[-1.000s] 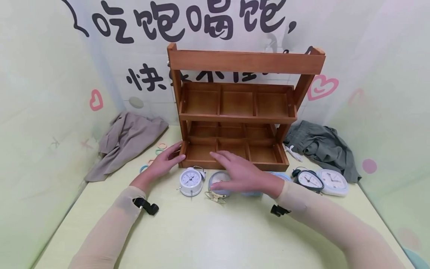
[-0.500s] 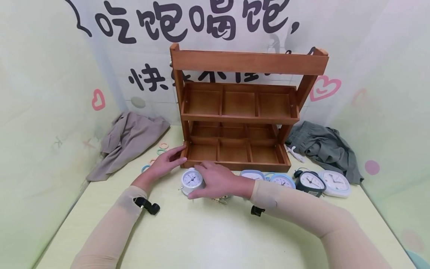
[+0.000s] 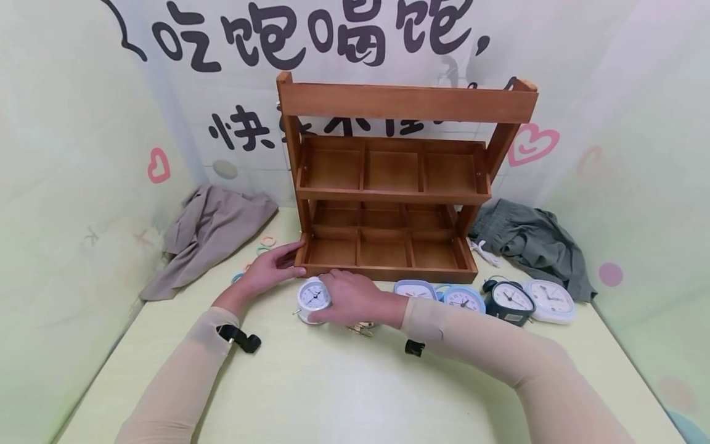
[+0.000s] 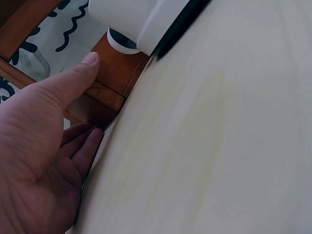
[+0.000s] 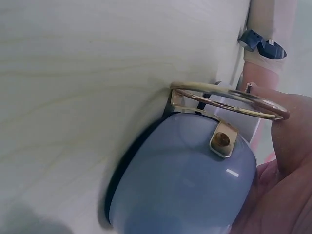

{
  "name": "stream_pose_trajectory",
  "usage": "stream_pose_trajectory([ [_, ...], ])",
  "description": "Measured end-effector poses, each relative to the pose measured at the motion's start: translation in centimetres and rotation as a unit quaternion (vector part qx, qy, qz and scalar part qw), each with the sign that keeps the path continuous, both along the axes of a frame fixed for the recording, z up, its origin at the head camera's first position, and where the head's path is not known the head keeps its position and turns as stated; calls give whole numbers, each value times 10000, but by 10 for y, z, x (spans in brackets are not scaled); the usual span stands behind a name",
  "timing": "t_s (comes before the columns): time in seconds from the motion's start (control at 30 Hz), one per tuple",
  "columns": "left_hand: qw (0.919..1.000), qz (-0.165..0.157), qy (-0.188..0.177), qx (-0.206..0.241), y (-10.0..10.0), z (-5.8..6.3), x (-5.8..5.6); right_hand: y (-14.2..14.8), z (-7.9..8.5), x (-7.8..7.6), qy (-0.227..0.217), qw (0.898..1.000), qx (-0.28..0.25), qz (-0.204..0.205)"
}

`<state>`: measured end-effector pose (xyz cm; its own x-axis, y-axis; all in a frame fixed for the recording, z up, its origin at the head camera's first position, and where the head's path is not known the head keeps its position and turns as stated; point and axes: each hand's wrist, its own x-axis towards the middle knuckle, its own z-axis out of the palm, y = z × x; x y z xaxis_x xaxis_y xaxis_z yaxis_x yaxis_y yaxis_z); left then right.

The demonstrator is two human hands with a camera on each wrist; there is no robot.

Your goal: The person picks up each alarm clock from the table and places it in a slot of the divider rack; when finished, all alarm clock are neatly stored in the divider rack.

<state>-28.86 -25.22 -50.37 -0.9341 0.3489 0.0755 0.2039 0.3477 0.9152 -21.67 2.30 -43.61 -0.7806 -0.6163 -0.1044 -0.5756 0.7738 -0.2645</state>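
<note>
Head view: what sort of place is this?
Probably a small staged booth, maybe a mock shop or home corner: printed wall panels enclose a bare-topped table, where a wooden compartment rack stands behind a row of alarm clocks.

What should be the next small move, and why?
Probably lift the white alarm clock slightly with the right hand, which seems to grip it; the clock rests on the table, and the left hand touches the wooden rack.
</note>
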Motion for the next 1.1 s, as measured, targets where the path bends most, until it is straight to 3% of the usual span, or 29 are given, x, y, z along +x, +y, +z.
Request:
stream_pose_trajectory([
  [0.2, 9999, -96, 83, 88, 1, 0, -6, 4, 3, -2, -58, 9997, -227, 15],
  [0.4, 9995, -170, 82, 265, 4, 2, -7, 11, 7, -1, 148, 9986, -308, 399],
  [0.63, 9999, -14, 137, -3, -2, 0, -3, 21, 34, -8, 576, 9932, -813, 604],
  [0.87, 9998, 74, -43, 199, -3, -4, 1, 34, 62, -45, 1235, 9874, -798, 579],
  [1.0, 9997, 52, -50, 218, -1, -5, 1, 38, 61, -72, 1550, 9840, -656, 577],
  [1.1, 9999, 43, -37, 125, 0, -5, 1, 40, 57, -87, 1487, 9857, -619, 484],
])
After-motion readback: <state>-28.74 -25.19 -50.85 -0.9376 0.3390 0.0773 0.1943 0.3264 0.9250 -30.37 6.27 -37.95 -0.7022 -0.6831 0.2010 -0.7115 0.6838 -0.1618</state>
